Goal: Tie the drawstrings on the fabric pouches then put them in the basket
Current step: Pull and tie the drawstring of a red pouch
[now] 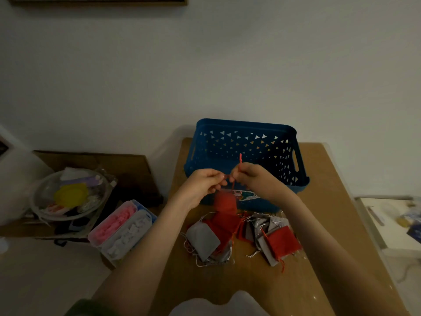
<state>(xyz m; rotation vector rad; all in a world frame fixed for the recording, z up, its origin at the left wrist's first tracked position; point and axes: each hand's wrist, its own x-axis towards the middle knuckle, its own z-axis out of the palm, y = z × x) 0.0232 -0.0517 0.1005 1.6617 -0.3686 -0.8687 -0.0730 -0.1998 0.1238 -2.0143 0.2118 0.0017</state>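
The near edge of the tabletop (227, 288) shows a bare strip of wood, and both forearms reach over it. Past that, across the middle, lies a loose heap of pouches (227, 226) with a grey pouch (204, 239) at its left and a flat red pouch (283, 241) at its right, and thin strings trail toward the near edge.

Over the heap's far side the held red pouch (224, 201) hangs mouth up, its long axis roughly vertical, just in front of the basket's near wall. Whether its bottom touches the heap cannot be told.

The left hand (205, 183) and right hand (252, 176) each pinch the drawstring (240, 159) with curled fingers, and one red end sticks up from the right hand.

The blue basket (246, 128) stands at the far edge, open side up and long axis left to right. Bare wood lies toward the right edge.
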